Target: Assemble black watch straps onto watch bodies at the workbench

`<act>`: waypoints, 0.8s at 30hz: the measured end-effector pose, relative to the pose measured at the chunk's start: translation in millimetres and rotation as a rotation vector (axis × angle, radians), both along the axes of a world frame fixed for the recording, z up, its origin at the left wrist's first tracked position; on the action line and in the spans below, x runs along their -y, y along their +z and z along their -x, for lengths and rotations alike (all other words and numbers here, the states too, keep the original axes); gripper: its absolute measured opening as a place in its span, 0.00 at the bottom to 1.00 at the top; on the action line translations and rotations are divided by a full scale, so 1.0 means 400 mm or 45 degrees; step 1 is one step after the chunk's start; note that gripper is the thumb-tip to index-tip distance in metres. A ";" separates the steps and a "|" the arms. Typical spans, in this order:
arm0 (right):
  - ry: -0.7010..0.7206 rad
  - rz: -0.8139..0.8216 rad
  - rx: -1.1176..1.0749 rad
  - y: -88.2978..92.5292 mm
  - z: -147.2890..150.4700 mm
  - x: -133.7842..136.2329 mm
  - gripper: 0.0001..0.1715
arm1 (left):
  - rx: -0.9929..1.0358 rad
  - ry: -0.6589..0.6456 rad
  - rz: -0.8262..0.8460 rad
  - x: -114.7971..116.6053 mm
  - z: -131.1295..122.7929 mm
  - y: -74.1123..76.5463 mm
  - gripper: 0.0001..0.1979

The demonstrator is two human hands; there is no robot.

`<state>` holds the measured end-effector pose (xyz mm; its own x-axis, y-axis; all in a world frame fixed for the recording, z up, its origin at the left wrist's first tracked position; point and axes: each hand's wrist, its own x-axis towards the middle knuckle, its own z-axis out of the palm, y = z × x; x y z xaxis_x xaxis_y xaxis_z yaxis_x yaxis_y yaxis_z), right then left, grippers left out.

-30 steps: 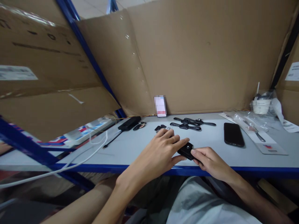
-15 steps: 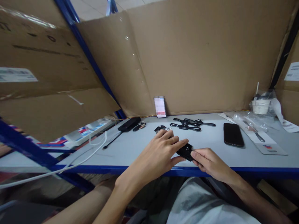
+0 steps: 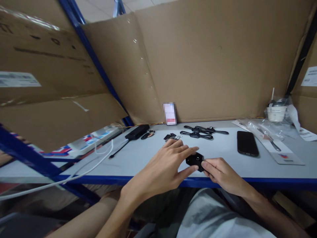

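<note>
A small black angular plate [image 3: 194, 160] with a round, shiny-rimmed spot is held up over the front edge of the table. My right hand [image 3: 220, 172] pinches its right end between thumb and fingers. From the left, my left hand [image 3: 170, 162] spans the same piece, index finger along its upper edge and thumb at its lower edge. Beyond my left fingers lie small black parts [image 3: 169, 136] and some small silvery pieces [image 3: 178, 137], partly covered by the hand. Several black spokeshaves [image 3: 196, 135] rest farther back on the table.
A lit phone [image 3: 169, 114] leans on the cardboard wall [image 3: 210, 66]. To the right are a dark phone [image 3: 247, 143], a backing card [image 3: 284, 155] with clear plastic, and a bagged cup [image 3: 276, 112]. Leftward lie a black case [image 3: 137, 132], keys [image 3: 148, 134] and a white cable [image 3: 86, 177].
The black plate has turned so that more of its flat face shows. My left thumb has moved up onto its lower edge, and the hand has shifted slightly. My right hand keeps its pinch.
</note>
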<state>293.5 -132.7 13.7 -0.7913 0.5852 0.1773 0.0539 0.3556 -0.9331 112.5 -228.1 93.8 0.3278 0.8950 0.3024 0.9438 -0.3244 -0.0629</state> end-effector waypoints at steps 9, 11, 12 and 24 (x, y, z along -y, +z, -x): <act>-0.003 -0.038 0.018 0.007 0.004 0.001 0.29 | 0.010 0.099 -0.073 -0.025 -0.010 -0.025 0.16; 0.000 -0.035 0.019 0.005 0.003 0.001 0.29 | 0.014 0.111 -0.079 -0.026 -0.013 -0.024 0.15; 0.002 -0.032 0.018 0.005 0.003 0.001 0.29 | 0.016 0.117 -0.078 -0.026 -0.014 -0.024 0.15; -0.007 -0.036 0.020 0.011 0.004 0.006 0.28 | -0.027 0.149 -0.110 -0.017 -0.024 -0.024 0.16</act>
